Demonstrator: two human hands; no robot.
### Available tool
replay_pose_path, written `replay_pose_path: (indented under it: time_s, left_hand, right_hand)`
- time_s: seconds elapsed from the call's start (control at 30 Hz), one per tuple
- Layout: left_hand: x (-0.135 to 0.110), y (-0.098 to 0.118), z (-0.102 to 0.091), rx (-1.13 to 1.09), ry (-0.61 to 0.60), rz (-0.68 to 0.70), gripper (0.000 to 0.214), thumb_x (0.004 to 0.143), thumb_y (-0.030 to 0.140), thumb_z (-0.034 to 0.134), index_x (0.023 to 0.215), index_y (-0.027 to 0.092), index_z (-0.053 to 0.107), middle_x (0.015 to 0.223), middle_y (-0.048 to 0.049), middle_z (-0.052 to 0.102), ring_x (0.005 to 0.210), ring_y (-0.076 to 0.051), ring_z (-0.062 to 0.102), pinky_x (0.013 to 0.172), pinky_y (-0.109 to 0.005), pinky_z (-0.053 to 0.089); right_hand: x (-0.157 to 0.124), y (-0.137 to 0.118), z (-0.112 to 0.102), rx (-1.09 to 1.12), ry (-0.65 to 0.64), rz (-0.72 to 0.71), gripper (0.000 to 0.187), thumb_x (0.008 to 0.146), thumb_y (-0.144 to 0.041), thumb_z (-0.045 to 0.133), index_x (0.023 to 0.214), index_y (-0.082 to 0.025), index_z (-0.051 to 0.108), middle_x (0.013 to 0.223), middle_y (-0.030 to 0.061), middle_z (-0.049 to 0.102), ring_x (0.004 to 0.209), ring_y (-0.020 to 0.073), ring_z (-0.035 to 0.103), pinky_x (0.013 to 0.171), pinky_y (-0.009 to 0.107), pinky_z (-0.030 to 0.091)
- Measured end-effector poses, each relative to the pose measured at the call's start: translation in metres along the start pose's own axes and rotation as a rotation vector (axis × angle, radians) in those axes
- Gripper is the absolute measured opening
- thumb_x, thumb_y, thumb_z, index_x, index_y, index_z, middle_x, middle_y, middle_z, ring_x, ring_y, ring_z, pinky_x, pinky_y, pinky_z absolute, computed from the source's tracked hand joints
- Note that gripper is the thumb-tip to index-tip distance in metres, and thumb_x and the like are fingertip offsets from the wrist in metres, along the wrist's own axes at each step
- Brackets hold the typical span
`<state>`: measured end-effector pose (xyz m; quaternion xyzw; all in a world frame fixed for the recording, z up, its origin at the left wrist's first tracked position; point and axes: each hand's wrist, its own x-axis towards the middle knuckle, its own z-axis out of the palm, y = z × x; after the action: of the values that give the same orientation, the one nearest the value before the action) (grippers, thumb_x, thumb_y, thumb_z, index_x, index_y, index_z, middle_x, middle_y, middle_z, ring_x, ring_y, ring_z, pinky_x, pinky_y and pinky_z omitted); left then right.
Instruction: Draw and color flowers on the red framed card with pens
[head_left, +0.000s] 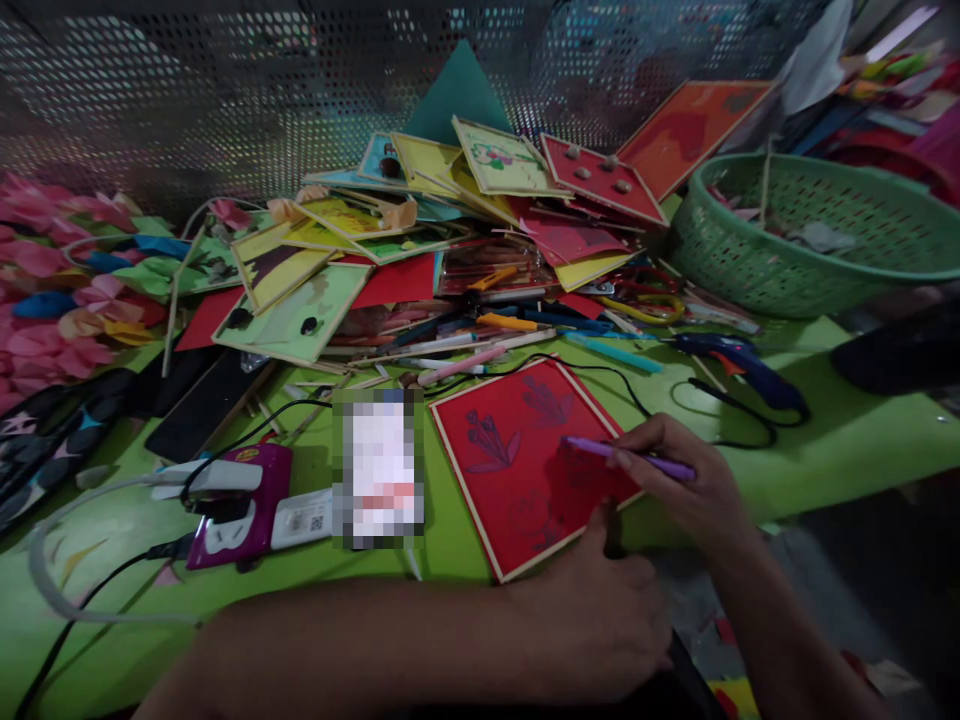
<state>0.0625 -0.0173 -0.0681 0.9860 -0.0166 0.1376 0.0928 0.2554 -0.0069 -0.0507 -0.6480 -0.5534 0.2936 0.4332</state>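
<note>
A red framed card [480, 510] with a pale wooden border lies tilted near the front edge of the green table. Dark flower drawings show on it, two at the top and fainter ones below. My right hand [667, 475] pinches a purple pen [671, 466], its tip over the card's right-hand flower. At the card's lower right edge is my left hand [607, 600], thumb on the border and the other fingers curled, partly hidden, below it. Left of the card lies a phone [379, 465] with a lit, blurred screen.
Framed pictures [499, 160] pile up at the back over pens and sticks. A green basket [750, 250] stands at the right, behind a blue glue gun [742, 362]. A purple power strip [274, 495] with cables lies left; pink paper flowers [45, 260] heap beyond it.
</note>
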Motion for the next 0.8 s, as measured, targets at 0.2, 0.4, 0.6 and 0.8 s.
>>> replay_pose_path:
  time_s: [0.2, 0.4, 0.6, 0.8]
  left_hand:
    - [0.000, -0.001, -0.002, 0.020, 0.005, 0.006, 0.033, 0.104, 0.033, 0.049, 0.094, 0.022, 0.078, 0.094, -0.0038, 0.074, 0.087, -0.016, 0.064, 0.111, -0.063, 0.046]
    - [0.002, 0.000, 0.000, 0.015, -0.016, -0.002, 0.032, 0.104, 0.033, 0.050, 0.094, 0.022, 0.078, 0.093, -0.0034, 0.074, 0.086, -0.017, 0.065, 0.112, -0.067, 0.044]
    - [0.003, -0.001, 0.004, -0.017, -0.027, 0.020, 0.032, 0.103, 0.033, 0.051, 0.090, 0.022, 0.078, 0.091, -0.0039, 0.075, 0.085, -0.017, 0.065, 0.113, -0.066, 0.043]
    - [0.002, -0.002, 0.000, -0.033, -0.017, 0.011, 0.034, 0.104, 0.035, 0.050, 0.091, 0.021, 0.077, 0.092, -0.0052, 0.075, 0.086, -0.017, 0.066, 0.114, -0.063, 0.043]
  right_hand:
    - [-0.001, 0.001, -0.001, 0.004, -0.044, -0.014, 0.022, 0.087, -0.044, 0.077, 0.080, -0.025, 0.069, 0.073, 0.0045, 0.072, 0.060, 0.0202, 0.065, 0.055, 0.031, 0.049]
    - [-0.003, 0.012, -0.003, 0.003, -0.017, -0.003, 0.017, 0.090, -0.040, 0.075, 0.082, -0.026, 0.068, 0.075, 0.0036, 0.071, 0.064, 0.0207, 0.065, 0.057, 0.032, 0.048]
    - [-0.005, 0.014, -0.003, 0.036, -0.040, 0.002, 0.019, 0.089, -0.042, 0.077, 0.082, -0.025, 0.069, 0.077, 0.0042, 0.072, 0.065, 0.0210, 0.066, 0.059, 0.033, 0.050]
    - [-0.004, 0.012, -0.002, 0.055, -0.048, 0.021, 0.023, 0.088, -0.046, 0.078, 0.083, -0.025, 0.069, 0.077, 0.0049, 0.073, 0.066, 0.0216, 0.068, 0.058, 0.032, 0.051]
